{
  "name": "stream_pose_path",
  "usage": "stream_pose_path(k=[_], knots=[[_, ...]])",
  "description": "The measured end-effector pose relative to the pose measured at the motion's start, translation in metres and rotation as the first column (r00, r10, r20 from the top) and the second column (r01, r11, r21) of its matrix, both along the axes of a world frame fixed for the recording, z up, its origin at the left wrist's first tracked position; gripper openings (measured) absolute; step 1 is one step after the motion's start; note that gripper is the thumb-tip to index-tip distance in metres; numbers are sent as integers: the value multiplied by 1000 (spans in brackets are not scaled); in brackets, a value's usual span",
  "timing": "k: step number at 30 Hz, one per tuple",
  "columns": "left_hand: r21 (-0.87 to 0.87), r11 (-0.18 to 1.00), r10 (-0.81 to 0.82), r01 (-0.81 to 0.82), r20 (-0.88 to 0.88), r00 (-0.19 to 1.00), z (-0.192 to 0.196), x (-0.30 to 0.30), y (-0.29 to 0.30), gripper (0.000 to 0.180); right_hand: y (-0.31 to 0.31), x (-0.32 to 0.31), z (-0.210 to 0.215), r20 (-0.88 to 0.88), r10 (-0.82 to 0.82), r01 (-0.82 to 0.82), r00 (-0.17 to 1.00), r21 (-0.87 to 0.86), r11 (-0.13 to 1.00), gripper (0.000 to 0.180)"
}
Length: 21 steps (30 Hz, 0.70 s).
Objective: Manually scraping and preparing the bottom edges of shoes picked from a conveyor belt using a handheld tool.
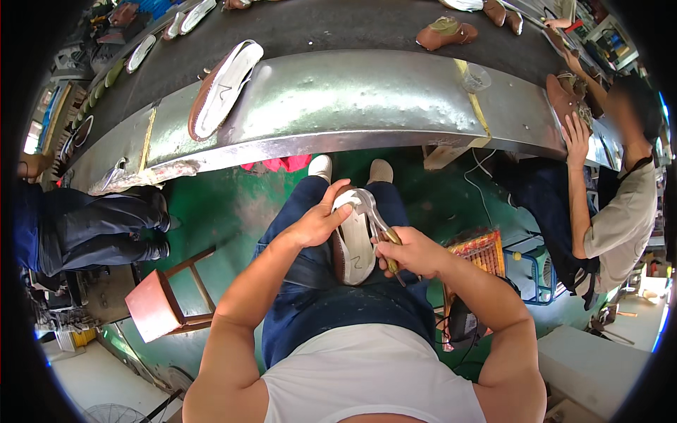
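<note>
- Brown upper and white underside marked the long upturned shoe [354, 247], which lay sole-up on the person's navy-trousered lap [345, 307], on the near side of the silver metal-edged workbench [367, 95] and apart from it, its toe toward the bench.
- The bare left hand [312, 227] gripped the toe end, its thumb pressed on the white face and its other fingers around the bench-facing end.
- The bare right hand [410, 251] had its fingers closed around the brass-coloured handles of a steel pincer-like tool [376, 215], whose head lay against the toe's rim; whether it bit on any material, I could not tell.
- Work on this shoe looked part-way: the white underside covered most of its length, with a dark pen squiggle near the heel, while the toe rim, where hand and tool met, seemed the part left to finish.
- On the bench's near metal edge, left of its middle, rested a similar brown-and-white upturned shoe [226, 92], untouched; whether it was done or waiting, the view did not settle.
- Farther back on the bench sat a brown-and-olive shoe [446, 33], and at its right end a co-worker's hand [577, 139] touched another brown shoe [562, 95].
</note>
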<state>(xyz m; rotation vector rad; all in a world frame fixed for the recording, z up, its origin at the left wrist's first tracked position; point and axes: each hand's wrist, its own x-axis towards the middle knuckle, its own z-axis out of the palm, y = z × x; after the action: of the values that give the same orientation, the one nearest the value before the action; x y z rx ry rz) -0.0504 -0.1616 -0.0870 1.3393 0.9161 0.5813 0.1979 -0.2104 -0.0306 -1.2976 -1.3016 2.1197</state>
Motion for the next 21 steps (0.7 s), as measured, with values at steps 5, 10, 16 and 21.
stream_pose_path(k=[5, 10, 16, 21], knots=[[-179, 983, 53, -30, 128, 990, -11, -10, 15, 61, 14, -7, -38, 428, 21, -197, 904, 373, 907, 18], [-494, 869, 170, 39, 372, 912, -34, -31, 29, 68, 21, -16, -90, 405, -231, -195, 885, 771, 606, 21], [-505, 863, 224, 30, 434, 873, -11, -21, 16, 69, 8, -16, -48, 570, -155, -377, 807, 699, 608, 22], [-581, 773, 459, -256, 234, 857, -3, 4, 16, 61, 2, -26, 0, 830, -47, -604, 556, 443, 662, 23]])
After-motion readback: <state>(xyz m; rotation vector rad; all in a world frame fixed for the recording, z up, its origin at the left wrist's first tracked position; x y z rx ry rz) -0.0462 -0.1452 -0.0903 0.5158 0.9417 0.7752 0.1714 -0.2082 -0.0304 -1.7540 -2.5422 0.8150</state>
